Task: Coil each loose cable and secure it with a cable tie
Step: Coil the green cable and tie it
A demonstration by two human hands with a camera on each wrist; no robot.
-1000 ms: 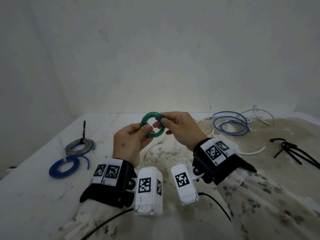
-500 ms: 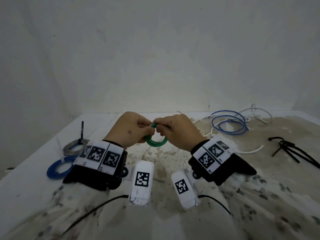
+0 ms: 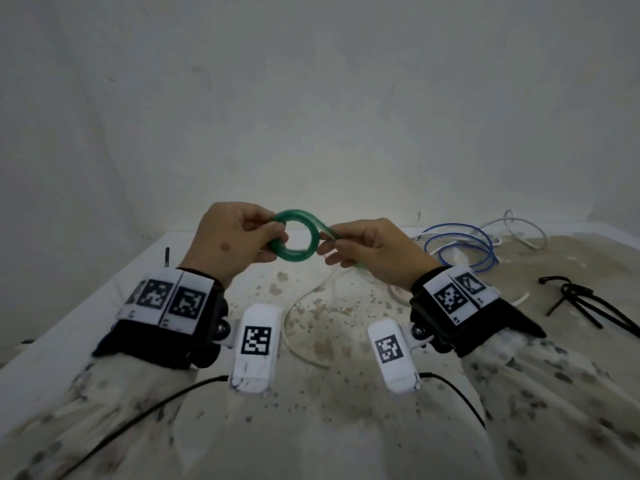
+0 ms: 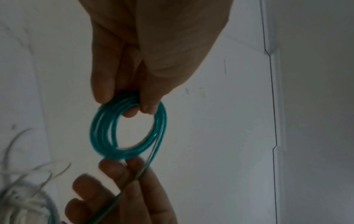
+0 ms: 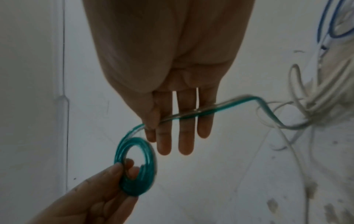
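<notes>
Green cable coil (image 3: 297,235) pinched by left hand (image 3: 228,242); right hand (image 3: 372,249) fingers pinch its tail.

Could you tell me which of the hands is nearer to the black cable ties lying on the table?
Right. The right hand is on the same side as the black cable ties, though apart from them; the left hand is farther off, beyond the green coil.

- Green cable (image 3: 297,241): thin, glossy teal-green; several turns wound into a small tight ring, held up above the table. One loose tail leaves the ring's right side.
- Blue cable (image 3: 460,244): loose open loops, far right of the table, uncoiled.
- White cable (image 3: 516,230): slack, tangled beside and under the blue loops; one strand trails toward the near centre.
- Black cable ties (image 3: 581,299): small bundle, right edge of the table.
</notes>
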